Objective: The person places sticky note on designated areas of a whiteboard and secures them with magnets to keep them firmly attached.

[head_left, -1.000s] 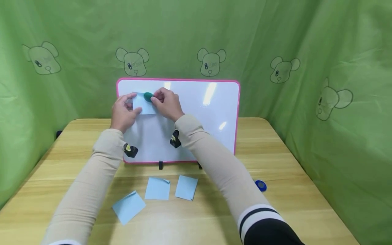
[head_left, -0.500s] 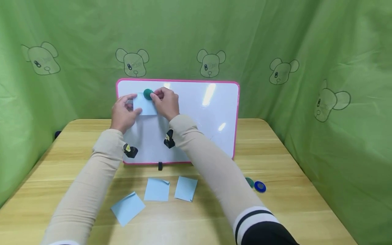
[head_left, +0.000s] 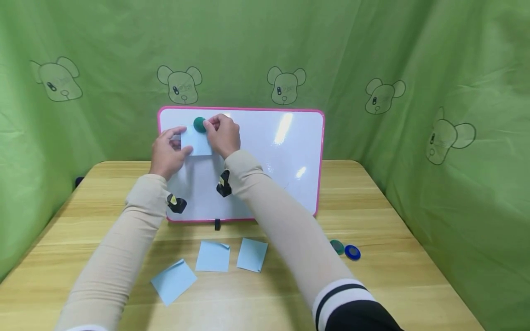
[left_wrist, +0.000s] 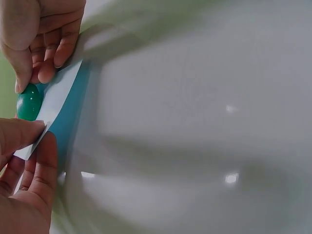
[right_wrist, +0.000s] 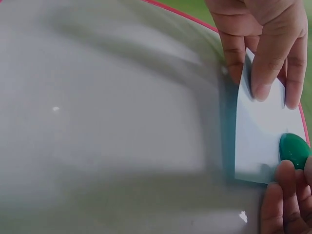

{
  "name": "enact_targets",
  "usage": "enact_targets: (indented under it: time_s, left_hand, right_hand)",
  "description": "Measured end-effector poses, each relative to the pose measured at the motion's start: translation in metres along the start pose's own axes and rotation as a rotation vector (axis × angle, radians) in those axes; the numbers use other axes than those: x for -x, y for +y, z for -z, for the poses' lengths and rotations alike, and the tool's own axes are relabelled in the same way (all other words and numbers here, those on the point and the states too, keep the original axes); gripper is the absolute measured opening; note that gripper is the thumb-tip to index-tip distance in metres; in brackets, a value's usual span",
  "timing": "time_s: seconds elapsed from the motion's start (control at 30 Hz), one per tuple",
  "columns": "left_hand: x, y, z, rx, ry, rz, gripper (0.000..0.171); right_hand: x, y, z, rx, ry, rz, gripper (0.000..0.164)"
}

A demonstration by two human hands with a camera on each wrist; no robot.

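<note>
Up against the top left of a pink-framed whiteboard (head_left: 265,179) is a light blue square paper note (head_left: 198,143). My left hand (head_left: 166,155) pinches its left side between thumb and fingers; in the right wrist view the thumb lies on the note's (right_wrist: 258,136) front. A round green magnet (head_left: 199,124) overlaps the note's top edge. My right hand (head_left: 225,135) pinches this magnet by its right side with thumb and fingertips. From the left wrist, the note (left_wrist: 61,95) appears bowed, part of it standing off the board, with the domed magnet (left_wrist: 29,103) at its edge.
Three more blue notes, a left one (head_left: 174,281), a middle one (head_left: 212,257) and a right one (head_left: 252,255), lie on the wooden table (head_left: 397,285) before the board. A green disc (head_left: 337,247) and a blue disc (head_left: 353,252) lie beside the right forearm. Green curtains (head_left: 240,41) surround the table.
My right hand has moved the green magnet slightly up to the note's top edge and turned it to face forward. The left hand stays put. The green disc on the table has come into view.
</note>
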State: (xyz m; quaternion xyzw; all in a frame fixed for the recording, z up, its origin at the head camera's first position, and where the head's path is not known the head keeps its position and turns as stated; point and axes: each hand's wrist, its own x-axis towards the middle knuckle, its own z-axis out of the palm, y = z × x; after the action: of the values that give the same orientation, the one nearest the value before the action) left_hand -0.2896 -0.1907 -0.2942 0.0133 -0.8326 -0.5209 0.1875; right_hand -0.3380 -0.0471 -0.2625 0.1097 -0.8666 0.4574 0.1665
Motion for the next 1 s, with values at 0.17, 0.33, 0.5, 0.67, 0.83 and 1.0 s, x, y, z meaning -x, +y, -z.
enact_targets:
  time_s: [0.17, 0.33, 0.5, 0.67, 0.83, 1.0]
  left_hand:
    - [-0.001, 0.0, -0.001, 0.008, -0.008, 0.002, 0.056]
    - [0.0, 0.001, -0.002, 0.002, -0.022, -0.003, 0.056]
    - [0.001, 0.002, -0.003, 0.003, -0.026, -0.006, 0.056]
    - [0.001, 0.003, -0.004, 0.008, -0.029, -0.015, 0.057]
    - [0.002, 0.001, 0.0, -0.015, -0.042, -0.023, 0.057]
    - [0.005, 0.003, 0.006, -0.051, -0.047, -0.026, 0.057]
  right_hand:
    - [0.0, -0.001, 0.002, 0.009, -0.007, 0.002, 0.018]
    - [0.0, 0.0, 0.004, 0.051, 0.013, 0.001, 0.017]
    - [0.002, 0.0, 0.005, 0.076, 0.028, 0.005, 0.017]
    - [0.002, 0.0, 0.007, 0.066, 0.022, 0.007, 0.016]
    - [0.004, 0.0, 0.011, 0.039, -0.017, 0.012, 0.015]
    - [0.006, 0.004, 0.017, 0.005, -0.087, 0.051, 0.013]
